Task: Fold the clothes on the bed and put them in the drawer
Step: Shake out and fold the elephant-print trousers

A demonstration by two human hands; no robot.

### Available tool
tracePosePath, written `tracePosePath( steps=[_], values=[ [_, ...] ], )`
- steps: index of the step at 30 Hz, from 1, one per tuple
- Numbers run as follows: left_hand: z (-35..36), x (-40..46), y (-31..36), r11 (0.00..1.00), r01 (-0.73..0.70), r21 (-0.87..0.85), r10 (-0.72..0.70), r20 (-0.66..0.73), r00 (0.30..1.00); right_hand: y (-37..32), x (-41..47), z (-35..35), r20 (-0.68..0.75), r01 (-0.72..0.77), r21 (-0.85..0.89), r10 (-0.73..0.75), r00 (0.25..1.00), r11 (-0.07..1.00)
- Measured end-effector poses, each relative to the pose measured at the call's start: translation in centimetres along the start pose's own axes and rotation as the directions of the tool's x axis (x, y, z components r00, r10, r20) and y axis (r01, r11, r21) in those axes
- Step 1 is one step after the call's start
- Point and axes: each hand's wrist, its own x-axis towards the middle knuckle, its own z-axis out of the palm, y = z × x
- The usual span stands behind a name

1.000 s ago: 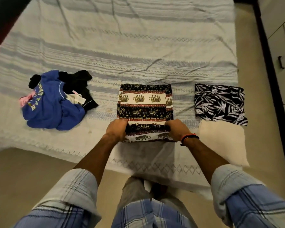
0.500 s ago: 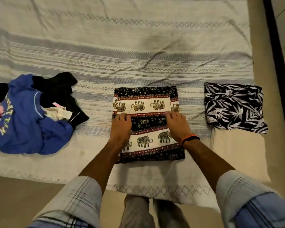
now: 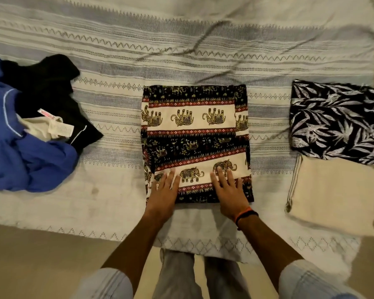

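A folded elephant-print garment [image 3: 194,130] in black, cream and red lies flat in the middle of the striped bed cover [image 3: 181,50]. My left hand [image 3: 163,194] rests flat on its near left edge, fingers straight. My right hand [image 3: 229,192], with an orange and black wristband, presses flat on its near right part. To the right lie a folded black leaf-print garment [image 3: 335,121] and, just in front of it, a folded cream cloth [image 3: 333,195]. At the left sits an unfolded heap of blue [image 3: 30,156], black [image 3: 50,83] and cream clothes.
The bed's near edge hangs over a beige floor [image 3: 41,260]. My legs [image 3: 199,275] stand against the bed below the garment. A strip of floor shows along the right edge of the bed.
My hands let go of the garment's near fold, laid it flat, pressed on the middle, then slid back to the near edge. The view has moved closer to the bed.
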Motion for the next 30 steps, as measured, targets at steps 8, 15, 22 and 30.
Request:
tracePosePath(
  steps=[8,15,22,30],
  values=[
    [-2.3,-0.1,-0.1,1.000,-0.022,-0.001,0.022,-0.014,1.000,1.0,-0.1,-1.7,-0.059,0.101,0.017,-0.100,0.993,0.995],
    [-6.3,-5.4,0.9,0.999,-0.024,-0.038,0.023,-0.020,1.000,1.0,-5.8,-5.6,-0.087,0.126,-0.008,-0.127,0.988,0.992],
    [-7.4,-10.3,2.9,0.999,-0.019,-0.048,0.025,0.113,0.993,0.8,-10.7,-6.7,0.011,0.123,0.010,-0.123,0.992,0.992],
    [-10.3,-10.1,2.5,0.991,0.045,-0.128,-0.044,0.007,0.999,2.3,-10.3,-9.6,-0.055,0.068,0.140,-0.061,0.997,0.988]
  ],
)
